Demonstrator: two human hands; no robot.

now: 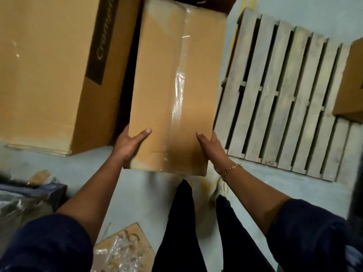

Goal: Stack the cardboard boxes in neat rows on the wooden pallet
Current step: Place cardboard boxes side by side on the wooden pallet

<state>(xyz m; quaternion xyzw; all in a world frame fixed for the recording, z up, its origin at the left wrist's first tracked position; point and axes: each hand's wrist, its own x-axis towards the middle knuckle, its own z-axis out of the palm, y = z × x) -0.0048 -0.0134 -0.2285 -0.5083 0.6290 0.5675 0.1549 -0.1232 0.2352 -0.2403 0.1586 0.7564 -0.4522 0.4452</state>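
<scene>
Gripping a cardboard box by its near end, the left hand and right hand each press 1 thumb on top; the other fingers reach underneath, hidden. The box is held just left of the pallet. 1 small box sits on the pallet's right edge, and a big carton stands farther left.

Floor: pale grey-blue concrete floor, scuffed.
Big box: large brown cardboard box with a dark printed band, standing on the floor.
Pallet: weathered grey slatted wooden pallet, flat on the floor; small brown cardboard box on its right edge.
Scraps: flat cardboard sheet under crumpled clear plastic; dark blue box apart.
</scene>
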